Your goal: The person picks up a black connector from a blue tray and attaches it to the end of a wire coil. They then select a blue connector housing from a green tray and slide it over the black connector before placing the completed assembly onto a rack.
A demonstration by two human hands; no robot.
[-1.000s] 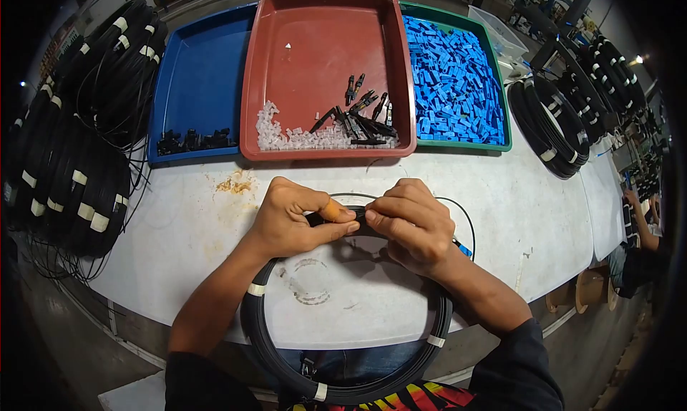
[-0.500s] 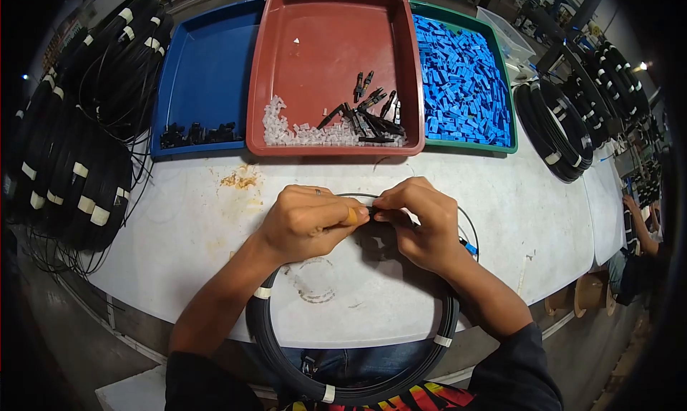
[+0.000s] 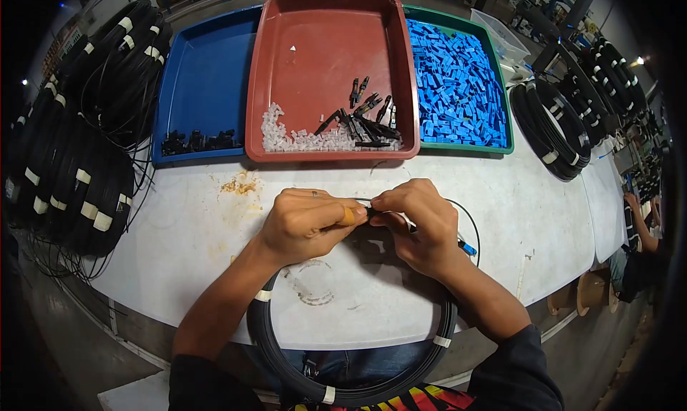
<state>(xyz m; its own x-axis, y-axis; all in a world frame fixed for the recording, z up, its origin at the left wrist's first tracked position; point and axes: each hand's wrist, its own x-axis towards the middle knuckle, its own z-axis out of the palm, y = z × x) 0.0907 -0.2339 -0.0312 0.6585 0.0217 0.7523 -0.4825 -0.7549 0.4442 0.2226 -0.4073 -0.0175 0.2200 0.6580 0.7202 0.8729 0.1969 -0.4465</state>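
Leftmost, cable bundles (image 3: 71,160) hang stacked off the table's left edge, banded with white tape, within arm's reach. Along the far edge sit three trays side by side: blue tray (image 3: 204,74) with a few black parts (image 3: 197,140) at its near wall; red tray (image 3: 333,31) holding clear pieces (image 3: 293,135) and black connectors (image 3: 365,117) bunched at its near wall, likely so they can be picked without stretching; green tray (image 3: 501,96) packed with blue housings (image 3: 458,81).

Near edge, centre: left hand (image 3: 304,221), fingers closed tight, thumb and forefinger pinching a small black part (image 3: 369,212); an orange cot covers one fingertip (image 3: 349,215), presumably for grip or protection. Right hand (image 3: 422,225) meets it, fingertips narrowed on the same part from the other side, so the two hands brace each other over the table. Part seems to sit on the end of a thin lead from the cable coil (image 3: 358,382), which lies partly on the table and droops over the near edge into the lap. Another blue-tipped end (image 3: 466,249) lies just right of the right hand.

Far right: more coils (image 3: 554,128) near the right edge; another person's arm (image 3: 637,221) beyond.
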